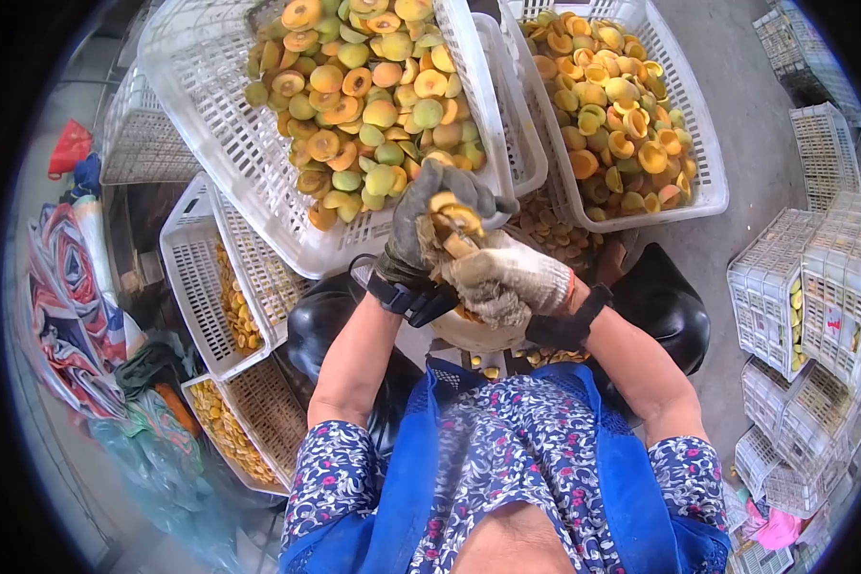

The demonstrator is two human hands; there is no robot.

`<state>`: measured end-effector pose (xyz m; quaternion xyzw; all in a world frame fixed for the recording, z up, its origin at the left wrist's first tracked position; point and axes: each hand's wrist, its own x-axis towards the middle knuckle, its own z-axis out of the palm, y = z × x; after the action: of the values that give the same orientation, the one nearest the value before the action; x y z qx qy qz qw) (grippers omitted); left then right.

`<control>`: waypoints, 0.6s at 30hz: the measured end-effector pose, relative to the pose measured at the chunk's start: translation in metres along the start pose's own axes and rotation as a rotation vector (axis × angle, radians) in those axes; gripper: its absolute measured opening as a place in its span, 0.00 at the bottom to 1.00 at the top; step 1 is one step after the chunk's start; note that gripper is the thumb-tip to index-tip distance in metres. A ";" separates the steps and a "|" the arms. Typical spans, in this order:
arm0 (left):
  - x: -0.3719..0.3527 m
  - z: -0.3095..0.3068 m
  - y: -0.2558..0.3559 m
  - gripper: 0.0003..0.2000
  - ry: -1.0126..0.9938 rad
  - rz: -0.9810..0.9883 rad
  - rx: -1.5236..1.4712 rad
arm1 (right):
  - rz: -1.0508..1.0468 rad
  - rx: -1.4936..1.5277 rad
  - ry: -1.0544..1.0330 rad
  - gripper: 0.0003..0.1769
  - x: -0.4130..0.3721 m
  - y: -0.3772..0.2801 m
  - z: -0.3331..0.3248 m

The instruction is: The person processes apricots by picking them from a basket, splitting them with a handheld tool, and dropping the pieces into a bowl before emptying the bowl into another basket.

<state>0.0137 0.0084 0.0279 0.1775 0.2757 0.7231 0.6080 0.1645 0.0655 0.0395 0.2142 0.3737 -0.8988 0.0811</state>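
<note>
My left hand (413, 230), in a dark grey glove, is closed around a cut apricot half (456, 214) with orange flesh. Close against it, my right hand (515, 283) wears a dirty white knit glove, its fingers curled toward the fruit. A small brownish piece shows between the hands; I cannot make out whether it is a tool or fruit. Just beyond them leans a large white crate (222, 134) heaped with apricot halves (378, 113), some with stones still inside. Below the hands stands a pale round tub (478, 335), partly covered by the gloves.
To the right, another white crate (703, 182) holds hollowed apricot halves (622, 91). Apricot stones (555, 230) lie between the crates. On the left are crates with yellow pieces (234, 306) and bundled striped cloth (77, 277). Stacked crates (775, 277) line the right side.
</note>
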 end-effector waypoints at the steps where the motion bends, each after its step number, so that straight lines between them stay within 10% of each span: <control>1: 0.001 0.002 0.003 0.22 0.096 0.026 -0.004 | 0.050 0.205 -0.014 0.16 0.000 -0.003 0.002; 3: -0.003 -0.022 0.019 0.19 0.249 0.085 -0.034 | 0.209 0.368 -0.205 0.14 0.001 -0.005 -0.011; 6: -0.019 -0.071 0.043 0.17 0.565 0.192 -0.115 | -0.191 -1.024 -0.173 0.15 0.002 0.017 -0.018; 9: -0.026 -0.084 0.056 0.18 0.647 0.361 -0.023 | -0.047 -1.433 0.048 0.15 -0.015 0.030 -0.012; 11: -0.015 -0.082 0.058 0.21 0.473 0.386 1.208 | -0.102 -1.470 0.110 0.15 -0.011 0.034 -0.019; 12: 0.001 -0.046 0.068 0.26 0.308 0.234 0.330 | -0.138 -1.511 0.160 0.15 -0.009 0.034 -0.022; 13: 0.016 -0.009 0.077 0.26 0.313 0.230 0.331 | -0.136 -1.507 0.157 0.15 -0.007 0.028 -0.020; 16: 0.050 0.010 0.085 0.20 0.193 0.197 0.514 | -0.136 -1.407 0.169 0.16 -0.006 0.022 -0.021; 18: 0.064 -0.073 0.065 0.19 -0.082 0.116 1.447 | -0.116 -1.409 0.137 0.17 -0.005 0.021 -0.025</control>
<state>-0.0928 0.0510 0.0059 0.5766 0.6521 0.3834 0.3089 0.1831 0.0680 0.0126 0.1463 0.8813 -0.4306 0.1285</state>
